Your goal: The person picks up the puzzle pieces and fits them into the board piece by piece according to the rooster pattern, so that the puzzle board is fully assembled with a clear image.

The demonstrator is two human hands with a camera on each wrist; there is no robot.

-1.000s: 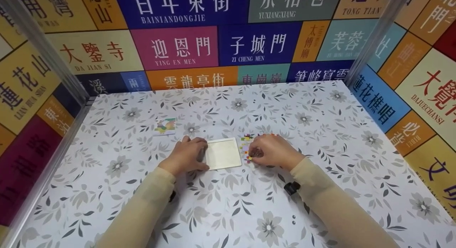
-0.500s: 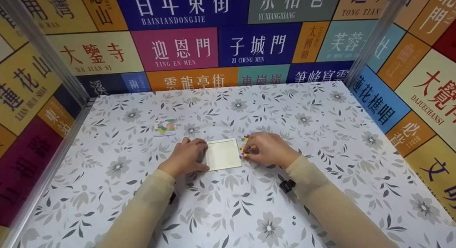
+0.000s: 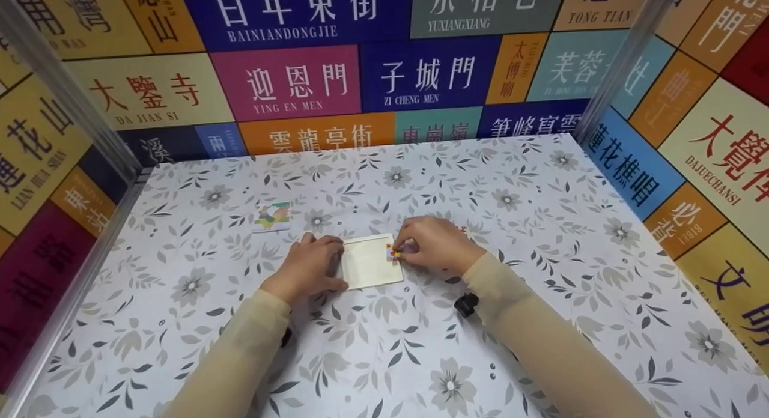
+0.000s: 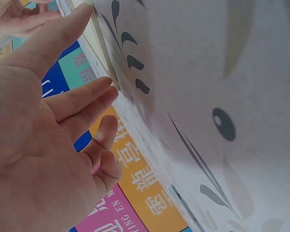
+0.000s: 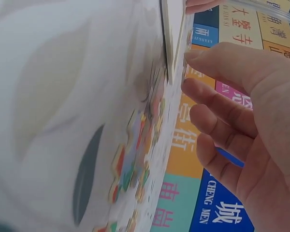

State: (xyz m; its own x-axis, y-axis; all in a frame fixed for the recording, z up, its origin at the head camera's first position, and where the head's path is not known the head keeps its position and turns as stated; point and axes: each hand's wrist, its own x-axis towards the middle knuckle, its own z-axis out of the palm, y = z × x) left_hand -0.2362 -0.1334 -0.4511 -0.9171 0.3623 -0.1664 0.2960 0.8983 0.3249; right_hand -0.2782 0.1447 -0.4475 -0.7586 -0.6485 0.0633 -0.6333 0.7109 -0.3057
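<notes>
Head view: left hand (image 3: pixel 307 264) spread, thumb and fingertips against pale board (image 3: pixel 367 266), likely steadying it; right hand (image 3: pixel 441 244) pinches puzzle piece (image 3: pixel 393 254) at fingertips, over board's end nearest them.

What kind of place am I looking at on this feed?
Probably a small indoor booth for tabletop work. Colourful lettered panels enclose three sides of the flower-patterned table, and metal-looking posts stand at its two far corners. What lies outside is not in view.
</notes>
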